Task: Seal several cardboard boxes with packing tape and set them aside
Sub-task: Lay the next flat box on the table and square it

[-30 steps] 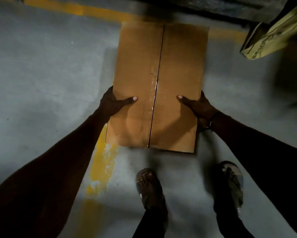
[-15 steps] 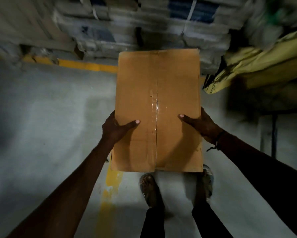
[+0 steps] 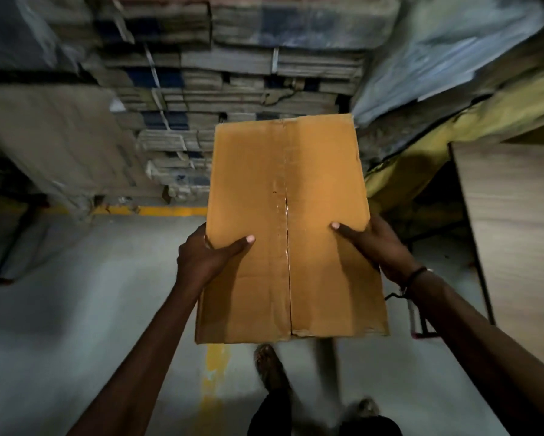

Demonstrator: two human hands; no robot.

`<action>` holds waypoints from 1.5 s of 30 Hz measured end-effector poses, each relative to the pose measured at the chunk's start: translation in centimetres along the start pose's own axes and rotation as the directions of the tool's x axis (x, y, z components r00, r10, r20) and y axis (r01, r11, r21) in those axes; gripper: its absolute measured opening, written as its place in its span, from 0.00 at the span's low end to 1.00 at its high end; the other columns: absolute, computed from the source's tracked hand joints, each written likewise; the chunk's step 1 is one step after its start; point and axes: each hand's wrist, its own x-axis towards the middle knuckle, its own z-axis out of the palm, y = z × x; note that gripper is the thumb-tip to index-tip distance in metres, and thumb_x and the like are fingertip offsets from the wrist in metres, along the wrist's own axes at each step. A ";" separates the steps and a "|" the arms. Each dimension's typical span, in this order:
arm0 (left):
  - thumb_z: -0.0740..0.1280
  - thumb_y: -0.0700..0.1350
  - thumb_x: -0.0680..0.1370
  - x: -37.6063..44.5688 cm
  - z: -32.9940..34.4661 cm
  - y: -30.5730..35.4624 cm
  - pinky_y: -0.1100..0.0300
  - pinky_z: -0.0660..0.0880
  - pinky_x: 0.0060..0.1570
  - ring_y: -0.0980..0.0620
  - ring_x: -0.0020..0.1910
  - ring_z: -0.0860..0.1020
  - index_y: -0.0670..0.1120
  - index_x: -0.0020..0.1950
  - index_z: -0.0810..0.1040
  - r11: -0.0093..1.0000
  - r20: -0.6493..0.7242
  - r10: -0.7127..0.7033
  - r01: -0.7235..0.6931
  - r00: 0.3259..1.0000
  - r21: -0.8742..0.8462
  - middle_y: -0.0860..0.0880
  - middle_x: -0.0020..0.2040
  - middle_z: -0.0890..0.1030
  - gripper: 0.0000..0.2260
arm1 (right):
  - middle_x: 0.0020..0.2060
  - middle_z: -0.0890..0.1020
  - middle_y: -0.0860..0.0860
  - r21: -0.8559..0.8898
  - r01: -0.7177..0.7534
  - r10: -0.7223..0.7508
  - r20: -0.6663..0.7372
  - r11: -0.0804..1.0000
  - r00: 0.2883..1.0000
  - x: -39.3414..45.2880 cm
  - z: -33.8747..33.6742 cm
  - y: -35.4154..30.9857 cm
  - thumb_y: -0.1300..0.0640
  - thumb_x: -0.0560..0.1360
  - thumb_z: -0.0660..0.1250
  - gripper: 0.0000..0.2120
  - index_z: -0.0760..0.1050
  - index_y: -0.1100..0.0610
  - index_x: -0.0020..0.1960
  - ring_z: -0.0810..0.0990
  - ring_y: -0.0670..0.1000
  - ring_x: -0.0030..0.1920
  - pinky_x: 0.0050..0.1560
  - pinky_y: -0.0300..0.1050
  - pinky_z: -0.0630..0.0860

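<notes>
The cardboard box is up off the floor, held out in front of the person at about waist height, its long taped seam running away from them between the two thumbs. The left hand grips the left edge, thumb lying flat across the top panel and the other fingers curled under, out of sight. The right hand does the same on the opposite edge, thumb pointing in toward the seam, fingers wrapped below.

It looks light to me: both arms are stretched out and the box sits level without any sag. The board seems stiff enough, though there are creases in the panel just nearer the body than the thumbs, so pressing hard there would likely buckle it. The glossy tape strip between the thumbs would be slick; the bare cardboard under the thumbs gives better purchase. Holding it by the two long edges, as now, seems the sound choice. Beyond the fingertips stand stacked bundles of flattened cartons.
</notes>
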 end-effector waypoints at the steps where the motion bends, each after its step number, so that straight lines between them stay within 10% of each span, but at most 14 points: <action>1: 0.71 0.83 0.53 -1.6 -0.8 1.6 0.43 0.80 0.60 0.45 0.61 0.81 0.56 0.70 0.77 1.000 -0.011 0.016 -0.016 1.000 0.005 0.50 0.64 0.82 0.51 | 0.66 0.80 0.44 -0.001 0.025 -0.025 -0.011 1.000 1.000 -1.6 -1.0 -1.4 0.31 0.60 0.82 0.50 0.67 0.40 0.77 0.81 0.51 0.63 0.65 0.61 0.79; 11: 0.74 0.79 0.59 -19.7 -1.8 16.1 0.45 0.81 0.55 0.45 0.56 0.82 0.56 0.66 0.78 0.972 -0.049 0.234 -0.234 0.971 -0.002 0.50 0.60 0.84 0.42 | 0.64 0.81 0.45 -0.002 0.185 -0.183 -0.173 0.983 0.968 -19.8 -16.1 -6.7 0.31 0.64 0.79 0.46 0.66 0.41 0.77 0.82 0.50 0.60 0.61 0.58 0.81; 20: 0.75 0.77 0.59 -29.0 10.8 26.4 0.47 0.82 0.51 0.49 0.47 0.82 0.57 0.54 0.80 0.921 0.147 0.388 -0.383 0.910 -0.062 0.53 0.49 0.84 0.33 | 0.66 0.80 0.45 0.005 0.173 -0.154 -0.430 0.985 0.890 -30.4 -32.9 -1.2 0.33 0.67 0.79 0.43 0.67 0.42 0.76 0.81 0.50 0.62 0.64 0.57 0.80; 29: 0.81 0.71 0.58 -28.6 25.7 35.9 0.52 0.81 0.50 0.50 0.48 0.84 0.49 0.59 0.84 0.914 0.382 0.405 -0.377 0.830 -0.151 0.52 0.51 0.86 0.38 | 0.60 0.82 0.45 0.126 0.097 -0.003 -0.596 0.987 0.803 -30.1 -45.4 5.0 0.37 0.69 0.80 0.36 0.71 0.43 0.72 0.83 0.48 0.56 0.49 0.45 0.80; 45: 0.80 0.68 0.64 -19.8 48.2 51.0 0.49 0.77 0.60 0.43 0.64 0.79 0.50 0.73 0.75 0.799 0.670 0.434 -0.602 0.602 0.023 0.46 0.67 0.81 0.43 | 0.69 0.78 0.49 0.236 -0.071 0.228 -0.749 0.969 0.622 -19.8 -58.5 13.3 0.27 0.63 0.77 0.51 0.64 0.45 0.78 0.78 0.55 0.66 0.69 0.60 0.74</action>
